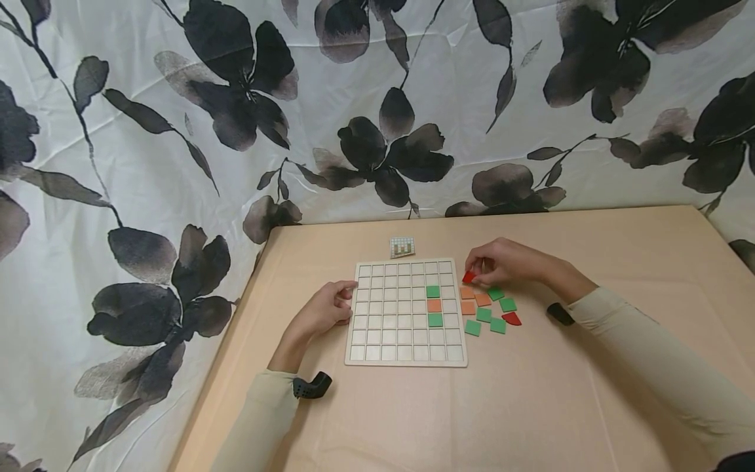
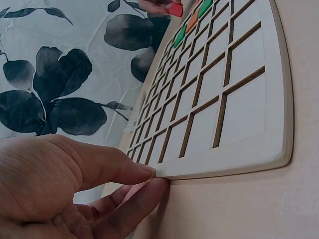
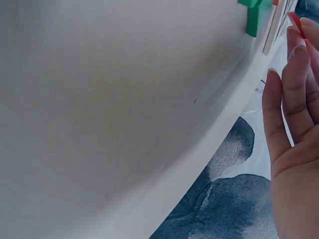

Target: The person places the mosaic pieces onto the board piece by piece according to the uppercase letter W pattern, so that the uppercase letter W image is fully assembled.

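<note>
A white grid board [image 1: 383, 308] lies flat on the table, with two green tiles [image 1: 435, 320] and an orange tile [image 1: 434, 305] between them set in one column. My left hand [image 1: 321, 308] pinches the board's left edge; the left wrist view shows the thumb and a finger [image 2: 134, 204] meeting at the rim. Beyond the board's right side, my right hand [image 1: 507, 262] pinches a red tile [image 1: 468, 276] between thumb and fingers, just above the loose tiles. That red piece [image 3: 297, 24] also appears at the top right of the right wrist view.
Right of the board lie loose orange tiles [image 1: 483, 299], several green tiles [image 1: 508, 304] and a red curved-edged tile [image 1: 512, 318]. A small pattern card [image 1: 402, 247] rests behind the board. Floral cloth [image 1: 330, 118] hangs along the table's [image 1: 472, 419] back and left side.
</note>
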{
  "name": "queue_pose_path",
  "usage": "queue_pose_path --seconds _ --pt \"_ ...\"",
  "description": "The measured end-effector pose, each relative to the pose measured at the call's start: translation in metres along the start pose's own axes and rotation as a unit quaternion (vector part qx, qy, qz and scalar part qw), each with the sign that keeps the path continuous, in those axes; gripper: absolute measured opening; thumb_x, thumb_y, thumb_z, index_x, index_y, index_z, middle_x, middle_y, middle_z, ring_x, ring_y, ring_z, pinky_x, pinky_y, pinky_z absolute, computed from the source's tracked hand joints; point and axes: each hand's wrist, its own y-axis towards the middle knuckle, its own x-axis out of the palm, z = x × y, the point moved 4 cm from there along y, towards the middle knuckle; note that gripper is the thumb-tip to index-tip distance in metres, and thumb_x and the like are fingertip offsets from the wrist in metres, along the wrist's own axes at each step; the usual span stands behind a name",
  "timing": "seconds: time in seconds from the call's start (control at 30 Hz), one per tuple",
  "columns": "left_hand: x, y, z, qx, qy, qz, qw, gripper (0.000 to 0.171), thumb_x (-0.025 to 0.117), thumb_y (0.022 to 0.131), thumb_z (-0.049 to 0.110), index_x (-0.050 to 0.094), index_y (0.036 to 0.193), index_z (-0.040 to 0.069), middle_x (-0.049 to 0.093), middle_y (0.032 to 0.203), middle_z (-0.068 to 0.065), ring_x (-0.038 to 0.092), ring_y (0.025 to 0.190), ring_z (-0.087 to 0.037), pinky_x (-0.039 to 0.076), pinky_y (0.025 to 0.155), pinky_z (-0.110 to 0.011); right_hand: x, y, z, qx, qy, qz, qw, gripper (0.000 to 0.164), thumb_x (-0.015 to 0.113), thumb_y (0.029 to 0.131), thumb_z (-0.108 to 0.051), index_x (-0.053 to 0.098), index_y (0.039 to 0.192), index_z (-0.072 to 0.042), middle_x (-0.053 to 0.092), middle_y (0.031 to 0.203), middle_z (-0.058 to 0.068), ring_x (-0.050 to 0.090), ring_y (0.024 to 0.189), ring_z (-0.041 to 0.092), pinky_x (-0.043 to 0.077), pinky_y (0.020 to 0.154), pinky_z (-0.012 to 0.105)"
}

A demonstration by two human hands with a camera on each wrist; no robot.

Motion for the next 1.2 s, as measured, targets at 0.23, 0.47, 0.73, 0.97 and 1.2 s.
queue_pose_path --seconds 0.23,0.47,0.73,0.97,1.2 --pt "0.0 -0.001 0.0 -0.001 -0.003 0.001 1.0 0.067 0.065 0.087 -0.015 0.051 0.148 0.007 0.048 0.117 -0.013 0.051 0.094 -0.022 0.056 0.069 -0.031 -0.001 -0.004 -0.005 0.019 0.062 -0.012 0.998 0.018 0.079 0.087 -0.016 0.073 0.101 -0.025 0.069 0.085 -0.008 0.062 0.082 0.016 0.054 0.071 0.024" --pt "-0.001 -0.002 -0.002 0.003 0.001 -0.002 1.0 0.066 0.065 0.087 -0.015 0.051 0.147 0.007 0.048 0.117 -0.013 0.051 0.094 -0.022 0.056 0.069 -0.031 0.004 -0.005 -0.014 0.008 0.078 -0.03 0.996 0.016 0.078 0.089 -0.018 0.073 0.104 -0.022 0.068 0.086 -0.009 0.061 0.084 0.014 0.053 0.075 0.023" --pt "-0.003 -0.003 -0.002 0.006 0.005 -0.003 1.0 0.066 0.066 0.087 -0.014 0.05 0.148 0.007 0.049 0.117 -0.013 0.052 0.094 -0.022 0.056 0.069 -0.031 0.009 -0.004 -0.028 0.002 0.076 -0.038 0.996 0.016 0.079 0.09 -0.022 0.073 0.104 -0.023 0.067 0.088 -0.009 0.061 0.085 0.015 0.054 0.075 0.024" --pt "-0.003 -0.003 -0.001 0.002 0.001 -0.004 1.0 0.066 0.066 0.087 -0.014 0.05 0.148 0.007 0.049 0.118 -0.013 0.051 0.094 -0.022 0.055 0.068 -0.03 0.012 -0.003 -0.04 0.003 0.075 -0.049 0.996 0.018 0.08 0.089 -0.027 0.073 0.105 -0.027 0.067 0.088 -0.01 0.061 0.086 0.015 0.055 0.075 0.025" --pt "-0.003 -0.003 -0.002 -0.001 0.006 -0.002 1.0 0.065 0.066 0.087 -0.014 0.051 0.147 0.008 0.048 0.117 -0.013 0.052 0.094 -0.022 0.056 0.069 -0.031 0.015 -0.003 -0.053 -0.007 0.078 -0.061 0.995 0.018 0.079 0.09 -0.024 0.072 0.107 -0.025 0.067 0.089 -0.011 0.061 0.085 0.014 0.054 0.074 0.026"
